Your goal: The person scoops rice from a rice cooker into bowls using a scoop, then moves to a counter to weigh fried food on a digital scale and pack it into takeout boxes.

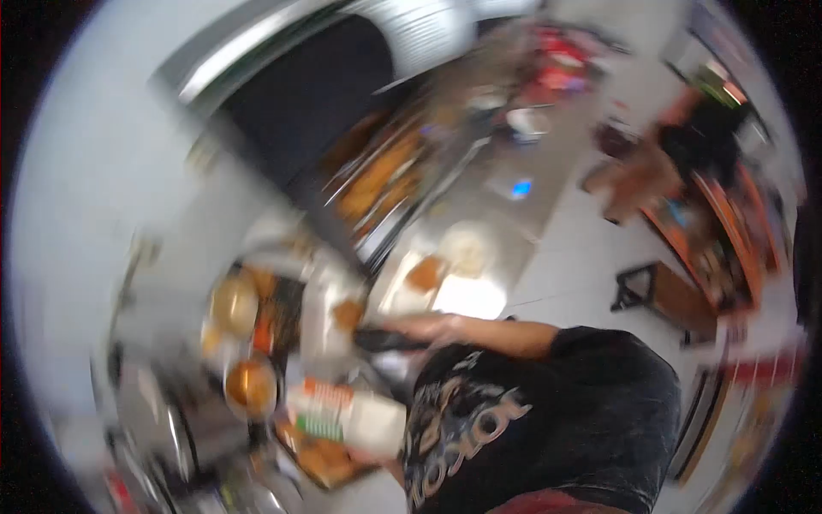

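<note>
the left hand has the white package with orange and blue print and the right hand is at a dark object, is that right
Not quite: the head view shows orange and green print, not blue. The left hand does have the white package, and the right hand is at a dark object.

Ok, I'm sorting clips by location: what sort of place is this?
Probably a commercial kitchen or food shop: a long metal counter, golden-brown food and an orange-filled bowl suggest it.

Grey counter (pixel 555 152) with white bowl (pixel 528 125), pale dish (pixel 468 248), red items (pixel 561 64)
</note>
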Demonstrator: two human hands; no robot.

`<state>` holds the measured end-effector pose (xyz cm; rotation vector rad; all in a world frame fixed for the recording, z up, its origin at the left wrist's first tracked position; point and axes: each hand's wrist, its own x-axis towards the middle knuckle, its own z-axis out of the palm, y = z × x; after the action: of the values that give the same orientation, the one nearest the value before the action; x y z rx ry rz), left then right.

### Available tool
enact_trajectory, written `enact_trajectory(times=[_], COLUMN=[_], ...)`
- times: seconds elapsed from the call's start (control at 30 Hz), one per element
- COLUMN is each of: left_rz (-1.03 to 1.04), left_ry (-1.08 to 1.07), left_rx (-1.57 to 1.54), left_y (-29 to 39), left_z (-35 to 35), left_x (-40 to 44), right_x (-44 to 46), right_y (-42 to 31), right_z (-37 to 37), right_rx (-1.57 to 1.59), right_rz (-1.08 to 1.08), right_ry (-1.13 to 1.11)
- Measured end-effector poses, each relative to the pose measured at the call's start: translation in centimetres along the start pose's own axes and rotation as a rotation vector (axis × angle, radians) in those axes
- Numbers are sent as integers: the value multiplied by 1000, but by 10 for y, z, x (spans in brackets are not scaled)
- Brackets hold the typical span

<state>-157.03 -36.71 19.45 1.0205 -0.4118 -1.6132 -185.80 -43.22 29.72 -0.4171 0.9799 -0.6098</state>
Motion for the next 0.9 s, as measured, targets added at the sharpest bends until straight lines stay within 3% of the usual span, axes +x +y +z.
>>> enact_trajectory(times=[0.13, 0.2, 0.23, 0.27, 0.33, 0.53, 0.67, 0.7, 0.77, 0.8, 0.83, 0.87, 0.9], left_rz=[48, 66, 70, 67, 62, 28, 25, 52, 113, 94, 74, 57, 118], left_ry=[119, 190, 204, 197, 150, 105, 132, 64, -75, 26, 119, 212, 170], left_rx=[-155, -187, -189, -200, -230, -317, -343, -427, -594, -557, -518, -485, -571], left_y=[-9, -9, -10, -4, -2, -24, -7, -11, -21, -21, -16, -15, -24], left_z=[-14, -15, -6, 5, 8, -5, 13, 8, -7, -5, -2, -1, -6], left_x=[-45, -63, -68, -73, -71, -66, -70, -70, -71, -77, -79, -79, -79], right_x=[10, 40, 24, 26, 56, 108, 161, 161, 162, 157, 158, 154, 136], right_y=[1, -4, -38, -47, -54, -114, -110, -107, -110, -109, -114, -120, -132], right_z=[-33, -48, -30, -19, -17, 77, 67, 69, 74, 77, 77, 77, 90], right_rx=[-203, -555, -743, -1054, -1323, -1883, -2044, -2043, -2142, -2184, -2076, -2179, -2285], right_rz=[-41, -165, -113, -318, -619, -48, 117, 32, 111, 160, 106, 44, -21], right_ry=[165, 143, 93, 202, 180, 166, 81, 170, 119, 98, 133, 57, -30])
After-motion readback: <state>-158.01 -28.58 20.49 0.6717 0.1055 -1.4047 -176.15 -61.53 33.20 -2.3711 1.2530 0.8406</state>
